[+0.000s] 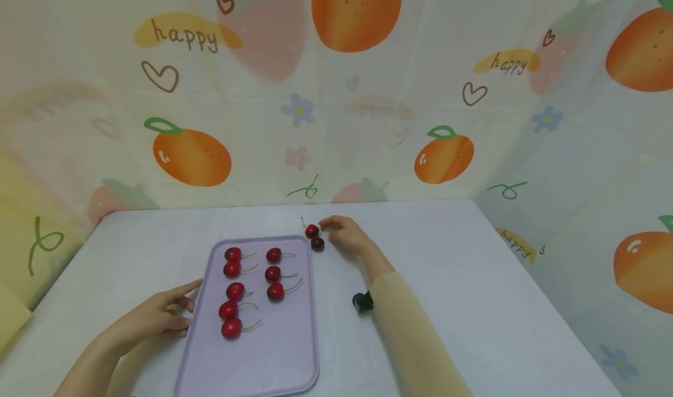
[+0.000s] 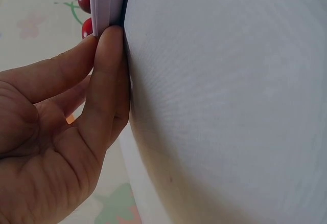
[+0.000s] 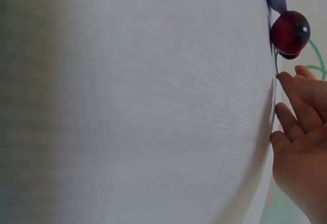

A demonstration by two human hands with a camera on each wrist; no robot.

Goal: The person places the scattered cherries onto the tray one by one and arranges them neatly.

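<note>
My left hand (image 1: 152,321) lies beside the lilac tray (image 1: 284,350), its fingertips against the tray's left edge; the left wrist view shows fingers (image 2: 107,55) right at the outer wall. At the far right corner of the tray, my right hand (image 1: 344,233) reaches over the table with slightly bent fingers. Its fingertips are right by a bright red cherry (image 1: 312,230) and a darker cherry (image 1: 318,244). In the right wrist view, a thin green stem (image 3: 277,63) runs from the dark cherry (image 3: 290,32) to the fingertips.
On the tray, several red cherries (image 1: 231,328) form a left column, and three more, including one red cherry (image 1: 275,292), form a right column. Their stems point right. White cloth covers the table (image 1: 447,303). A fruit-printed curtain (image 1: 357,152) hangs behind it.
</note>
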